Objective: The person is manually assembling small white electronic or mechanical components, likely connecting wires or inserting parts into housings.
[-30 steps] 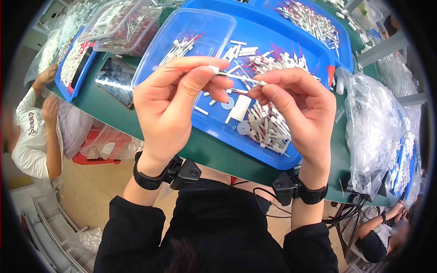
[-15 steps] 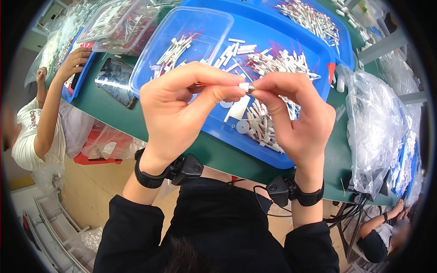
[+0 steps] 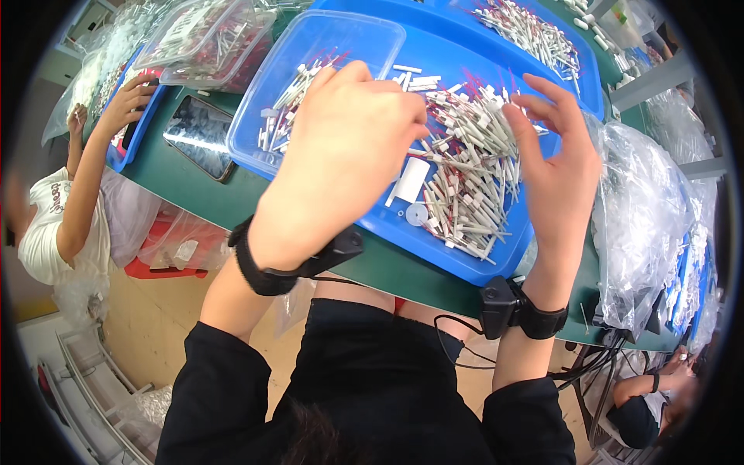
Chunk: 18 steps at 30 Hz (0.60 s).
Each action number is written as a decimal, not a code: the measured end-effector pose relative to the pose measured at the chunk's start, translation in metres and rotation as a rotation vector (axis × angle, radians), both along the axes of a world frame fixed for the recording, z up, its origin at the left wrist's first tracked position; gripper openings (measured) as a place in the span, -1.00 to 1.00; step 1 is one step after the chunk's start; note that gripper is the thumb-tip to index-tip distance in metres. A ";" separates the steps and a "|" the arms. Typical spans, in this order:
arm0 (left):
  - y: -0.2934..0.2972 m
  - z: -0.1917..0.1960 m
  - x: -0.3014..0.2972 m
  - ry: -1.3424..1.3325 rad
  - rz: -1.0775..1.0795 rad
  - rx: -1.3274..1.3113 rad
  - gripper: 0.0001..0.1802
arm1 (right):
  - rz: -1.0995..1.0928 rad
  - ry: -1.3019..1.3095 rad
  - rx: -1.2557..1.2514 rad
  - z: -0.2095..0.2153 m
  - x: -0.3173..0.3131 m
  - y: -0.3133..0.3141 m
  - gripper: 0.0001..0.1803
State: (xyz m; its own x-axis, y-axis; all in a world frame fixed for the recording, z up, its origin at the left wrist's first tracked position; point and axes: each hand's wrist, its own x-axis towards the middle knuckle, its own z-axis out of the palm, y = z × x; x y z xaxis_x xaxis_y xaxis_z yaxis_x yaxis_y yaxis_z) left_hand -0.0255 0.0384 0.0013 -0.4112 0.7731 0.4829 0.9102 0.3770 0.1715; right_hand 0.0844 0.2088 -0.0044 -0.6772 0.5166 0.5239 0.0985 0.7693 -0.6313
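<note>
By the clear box (image 3: 249,139) our left hand (image 3: 345,128) curled, we could not tell whether around anything, while white wired parts (image 3: 469,198) lay heaped in the blue tray (image 3: 387,229) and our right hand (image 3: 566,167) hung loosely spread, seemingly empty, between pieces, we judged, a fine pinch being called for.

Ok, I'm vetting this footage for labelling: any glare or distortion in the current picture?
Head view: pale glare streaks the screen of the smartphone; head view again: white highlights on the clear plastic bag, and the front edge of the green table bows with the fisheye.
</note>
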 end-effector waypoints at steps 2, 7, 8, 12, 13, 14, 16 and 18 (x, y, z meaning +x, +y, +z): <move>0.008 -0.004 0.004 0.053 0.019 -0.021 -0.94 | -0.032 0.045 0.248 -0.010 -0.003 0.006 -0.74; 0.022 -0.017 0.006 0.167 -0.010 -0.198 -0.93 | 0.014 0.058 0.082 -0.007 -0.002 0.003 -0.78; 0.024 -0.019 0.005 0.171 -0.017 -0.227 -0.94 | 0.024 0.061 0.079 -0.007 -0.002 0.003 -0.80; 0.026 -0.021 0.002 0.157 -0.027 -0.230 -0.93 | 0.030 0.078 0.078 -0.006 0.000 0.003 -0.82; 0.026 -0.022 0.001 0.138 -0.036 -0.205 -0.92 | 0.038 0.078 0.058 -0.005 0.000 0.003 -0.84; 0.025 -0.022 0.000 0.120 -0.044 -0.179 -0.91 | 0.046 0.079 0.039 -0.005 0.000 0.003 -0.85; 0.024 -0.018 0.001 0.064 -0.037 -0.107 -0.91 | 0.037 0.084 0.024 -0.005 0.001 0.004 -0.86; 0.020 -0.010 -0.001 0.010 -0.025 -0.036 -0.90 | 0.031 0.092 0.007 -0.004 0.001 0.003 -0.87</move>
State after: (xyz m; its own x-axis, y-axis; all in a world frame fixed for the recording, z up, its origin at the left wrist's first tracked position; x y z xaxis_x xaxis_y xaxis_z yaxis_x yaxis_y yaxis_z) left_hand -0.0268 0.0584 -0.0085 -0.3870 0.7998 0.4588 0.9210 0.3600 0.1492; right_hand 0.0852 0.2118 -0.0089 -0.6421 0.4920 0.5880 0.0164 0.7756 -0.6310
